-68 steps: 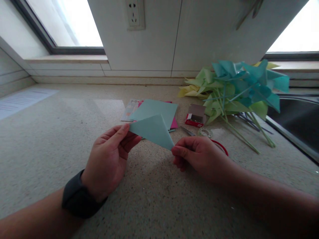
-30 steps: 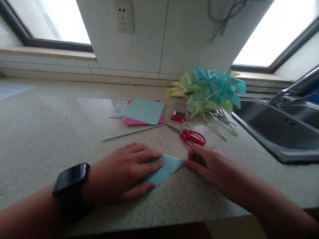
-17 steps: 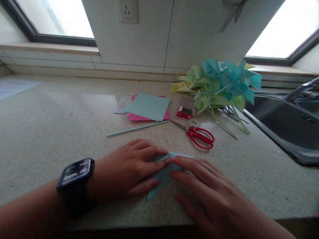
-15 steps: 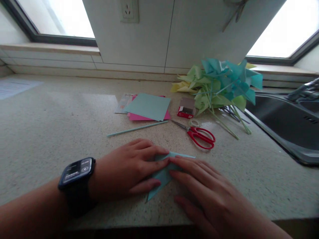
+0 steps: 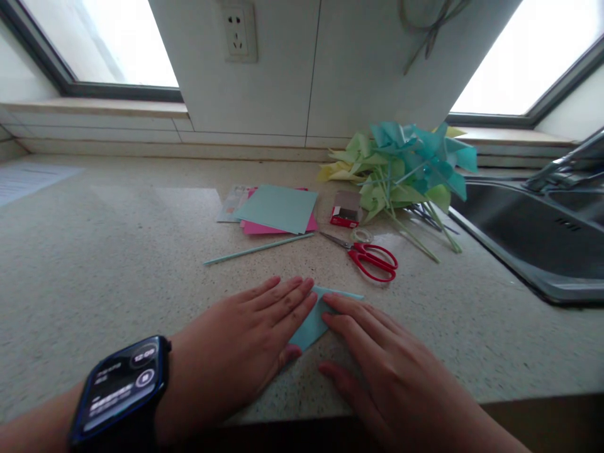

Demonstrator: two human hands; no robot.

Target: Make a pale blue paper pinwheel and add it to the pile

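A folded piece of light blue paper [image 5: 309,328] lies on the counter near its front edge, partly covered by both hands. My left hand [image 5: 257,333], with a watch on its wrist, lies flat over the paper's left part, fingers stretched out. On the paper's right part rest the fingertips of my right hand [image 5: 382,355], its fingers extended and thumb apart on the counter. Beyond the hands are a thin light blue stick [image 5: 258,249] and red-handled scissors [image 5: 365,255], pointing left.
Light blue sheets [image 5: 282,209] lie on pink paper [image 5: 264,229]. A small red box [image 5: 345,217] and a tape roll [image 5: 362,235] sit near the scissors. Paper pinwheels [image 5: 415,160] are heaped beside the sink [image 5: 509,233]. A printed sheet [image 5: 35,179] lies far left.
My left hand has flattened and slid over the paper's lower left part, covering its corner. My right hand has shifted slightly and stays on the paper. The view has tilted a little.
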